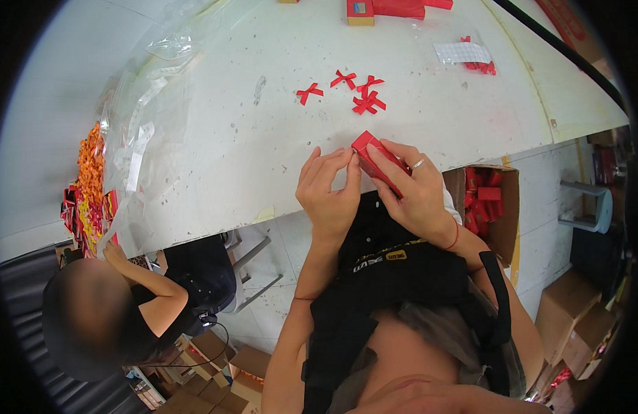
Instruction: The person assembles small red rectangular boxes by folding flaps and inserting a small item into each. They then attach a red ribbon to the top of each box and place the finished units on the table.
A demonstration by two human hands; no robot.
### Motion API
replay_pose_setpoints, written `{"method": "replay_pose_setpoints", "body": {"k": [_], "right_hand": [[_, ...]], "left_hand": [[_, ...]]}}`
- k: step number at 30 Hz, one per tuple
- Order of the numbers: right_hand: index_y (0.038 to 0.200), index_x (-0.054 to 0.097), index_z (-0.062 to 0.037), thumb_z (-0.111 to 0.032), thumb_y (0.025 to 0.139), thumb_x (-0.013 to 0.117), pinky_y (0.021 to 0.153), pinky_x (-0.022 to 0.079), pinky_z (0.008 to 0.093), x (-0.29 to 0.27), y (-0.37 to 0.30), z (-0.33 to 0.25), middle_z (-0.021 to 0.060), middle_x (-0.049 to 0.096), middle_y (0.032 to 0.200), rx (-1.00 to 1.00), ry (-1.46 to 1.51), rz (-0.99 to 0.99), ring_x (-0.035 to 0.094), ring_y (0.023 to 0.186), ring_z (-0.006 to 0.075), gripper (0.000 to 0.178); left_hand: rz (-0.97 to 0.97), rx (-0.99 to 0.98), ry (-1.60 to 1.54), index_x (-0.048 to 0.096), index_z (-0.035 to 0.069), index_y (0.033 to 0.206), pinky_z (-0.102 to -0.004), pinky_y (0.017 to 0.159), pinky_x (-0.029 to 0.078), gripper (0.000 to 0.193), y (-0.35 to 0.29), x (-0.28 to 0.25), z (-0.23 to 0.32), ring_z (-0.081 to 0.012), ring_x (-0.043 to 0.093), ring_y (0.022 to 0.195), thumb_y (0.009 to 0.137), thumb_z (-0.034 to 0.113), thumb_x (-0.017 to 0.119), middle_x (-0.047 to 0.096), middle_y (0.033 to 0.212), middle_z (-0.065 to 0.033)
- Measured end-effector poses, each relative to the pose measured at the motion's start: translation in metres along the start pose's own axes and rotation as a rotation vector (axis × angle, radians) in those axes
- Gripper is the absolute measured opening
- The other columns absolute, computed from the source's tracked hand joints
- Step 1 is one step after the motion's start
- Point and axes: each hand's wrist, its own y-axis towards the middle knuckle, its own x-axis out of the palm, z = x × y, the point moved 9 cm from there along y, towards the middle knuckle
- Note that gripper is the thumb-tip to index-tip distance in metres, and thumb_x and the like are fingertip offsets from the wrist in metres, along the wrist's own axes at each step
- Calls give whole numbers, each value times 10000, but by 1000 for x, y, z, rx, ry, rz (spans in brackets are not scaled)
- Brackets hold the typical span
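A small red box (366, 141) is tilted above the near edge of the white table, with my right hand (417, 193) closed around its side. The fingers of that hand cover much of the box. At the box's left corner, my left hand (331, 195) has its thumb and forefinger pinched together; whatever is between those fingertips is too small to make out. Farther up the table lie several red ribbon bows: one bow (310, 92) sits apart at the left, another bow (344, 79) lies behind it, and a cluster of bows (369, 102) overlaps at the right.
More red boxes (398, 8) lie at the table's far edge. A clear bag of red bows (478, 67) rests far right. Beside me stands a cardboard carton (510, 207) holding red boxes. At the left sits another person (160, 297) near plastic bags (150, 131) and orange-wrapped pieces (90, 165).
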Motion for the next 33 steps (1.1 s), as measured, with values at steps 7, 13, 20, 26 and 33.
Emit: {"method": "replay_pose_setpoints", "body": {"k": [7, 13, 20, 26, 33], "right_hand": [[1246, 647, -88, -13, 747, 704, 658, 448, 333, 4, -4, -1, 125, 615, 1177, -47, -89, 31, 627, 836, 228, 508], [1244, 649, -103, -5, 729, 718, 665, 469, 338, 4, -7, 4, 116, 616, 1167, 28, -15, 23, 624, 865, 235, 529], [1247, 645, -108, -31, 746, 747, 767, 530, 341, 6, -11, 23, 105, 619, 1161, 191, 307, 34, 642, 925, 266, 518], [1167, 645, -32, -153, 809, 760, 812, 522, 319, 16, -8, 58, 148, 660, 1098, 378, 551, -202, 658, 969, 238, 396], [1044, 670, -47, -137, 832, 729, 849, 470, 344, 19, 33, 71, 101, 671, 1011, -34, 115, -158, 607, 915, 236, 238]], "left_hand": [[81, 38, 101, 689, 49, 805, -454, 913, 512, 72, -3, 8, 1, -236, 692, 762, 743, 39, 724, 709, 783, -63], [116, 12, 73, 685, 54, 778, -453, 899, 519, 64, -4, 8, -3, -252, 669, 748, 725, 40, 716, 704, 771, -57], [126, -65, -62, 677, 20, 788, -457, 924, 513, 55, -6, 8, -11, -213, 655, 750, 743, 3, 703, 684, 758, -69], [-41, -142, -189, 671, 9, 804, -459, 947, 502, 50, -12, -3, -25, -195, 640, 713, 769, -23, 659, 664, 735, -66], [45, -277, -105, 610, -9, 884, -348, 808, 508, 127, -36, -47, -66, -183, 598, 751, 782, -59, 555, 627, 835, -89]]}}
